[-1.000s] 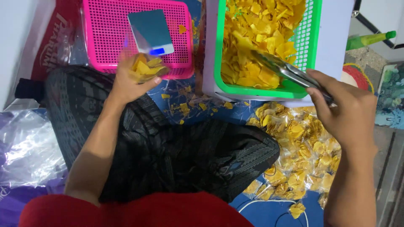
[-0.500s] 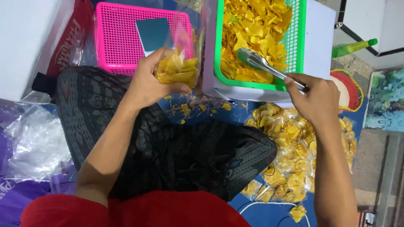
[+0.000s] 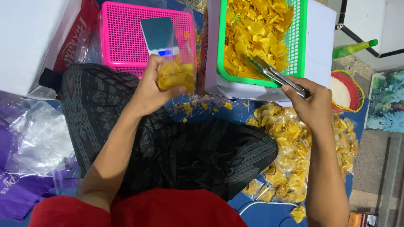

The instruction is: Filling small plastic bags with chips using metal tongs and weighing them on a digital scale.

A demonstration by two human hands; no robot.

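Observation:
My left hand point(image 3: 150, 90) grips a clear plastic bag of yellow chips point(image 3: 176, 75), held up in front of the pink basket point(image 3: 122, 40). A small digital scale point(image 3: 159, 35) lies on that basket, just above the bag. My right hand point(image 3: 311, 98) holds metal tongs point(image 3: 269, 73) whose tips reach into the green basket point(image 3: 296, 42), which is heaped with loose yellow chips point(image 3: 256, 29). The green basket rests on a white box point(image 3: 320, 38).
Several filled chip bags point(image 3: 294, 151) lie on the blue floor mat by my right knee. Empty clear plastic bags point(image 3: 33, 138) lie at left, with a white box point(image 3: 29, 42) behind. A green bottle point(image 3: 351, 49) and a round red-rimmed item point(image 3: 345, 90) are at right.
My left hand lifted the chip bag off the scale and carried it right, toward the green basket. My right hand with the tongs moved left, their tips dipping into the chips.

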